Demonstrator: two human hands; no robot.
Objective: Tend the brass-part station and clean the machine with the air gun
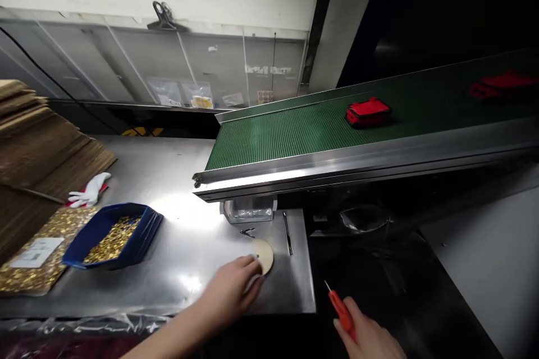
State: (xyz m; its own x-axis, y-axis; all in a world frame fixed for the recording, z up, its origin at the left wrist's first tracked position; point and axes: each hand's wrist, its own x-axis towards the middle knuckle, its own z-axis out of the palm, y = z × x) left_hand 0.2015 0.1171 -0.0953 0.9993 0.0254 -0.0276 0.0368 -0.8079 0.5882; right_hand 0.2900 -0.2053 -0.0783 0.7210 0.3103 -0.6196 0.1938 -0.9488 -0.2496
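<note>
My left hand (231, 287) rests on the steel table (177, 190), its fingers on a pale round disc (264, 254) near the table's right edge. My right hand (370, 336) is at the bottom of the view, past the table edge, gripping an orange-handled tool (341, 309) with a thin metal tip pointing up and left. A red pouch (368, 111) lies on the green conveyor belt (295, 129) above the table; another red pouch (501, 84) lies farther right in shadow.
A blue tray (145, 230) of small gold pieces sits left of my left hand, beside a gold-filled bag (42, 252). A white glove (90, 190) and stacked cardboard (37, 146) lie at the far left. A clear plastic box (248, 210) sits under the conveyor end.
</note>
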